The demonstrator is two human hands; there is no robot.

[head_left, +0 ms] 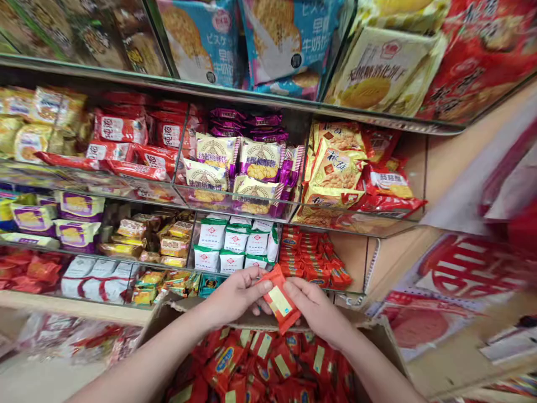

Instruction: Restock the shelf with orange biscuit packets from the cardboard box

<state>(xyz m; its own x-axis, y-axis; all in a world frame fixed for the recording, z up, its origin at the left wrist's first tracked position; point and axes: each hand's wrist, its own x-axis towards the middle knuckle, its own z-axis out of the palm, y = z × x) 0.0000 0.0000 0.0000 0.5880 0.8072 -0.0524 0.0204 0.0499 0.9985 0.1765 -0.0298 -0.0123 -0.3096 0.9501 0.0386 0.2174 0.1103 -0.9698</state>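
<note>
Both hands hold one red snack packet [278,301] above an open cardboard box [156,324]. My left hand [240,296] grips the packet's left side, thumb on top. On its right side, my right hand [312,307] pinches it with the thumb in front. A pale label with a small blue mark faces me. Loose red packets [268,364] of the same look fill the box below. Just behind the hands, similar red packets [312,257] lie in stacked rows in the right-hand compartment of a lower shelf.
White-and-green packets [232,243] stand in the compartment left of the stacked red ones. Above, a clear shelf lip [239,207] fronts cream-and-purple cookie packs [255,162]. Large blue biscuit bags [289,39] sit on the top shelf. Printed plastic bags [465,268] hang at right.
</note>
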